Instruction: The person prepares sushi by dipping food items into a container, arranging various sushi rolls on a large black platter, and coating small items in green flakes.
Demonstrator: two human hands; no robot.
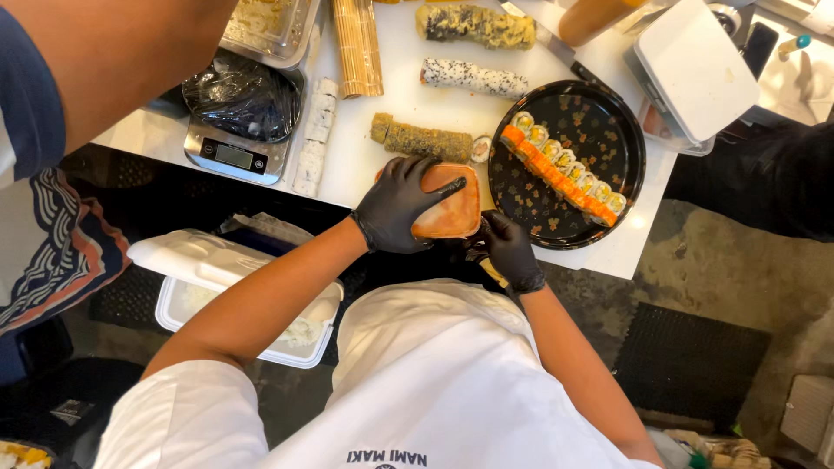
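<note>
Pressing down at the near edge of the white worktop [395, 82], your black-gloved left hand [398, 204] lies spread, fingers open, flat over an orange-brown slab of food [452, 213]. Your black-gloved right hand [508, 252] is curled at the slab's lower right corner, just under the worktop edge; whether it grips anything cannot be told. Just right of the slab sits a round black patterned tray [599, 139] carrying a diagonal row of orange-topped sushi pieces [565, 174]. Directly behind your left hand lies a crumb-coated sushi roll [421, 139], and a digital kitchen scale [234, 152] stands further left.
</note>
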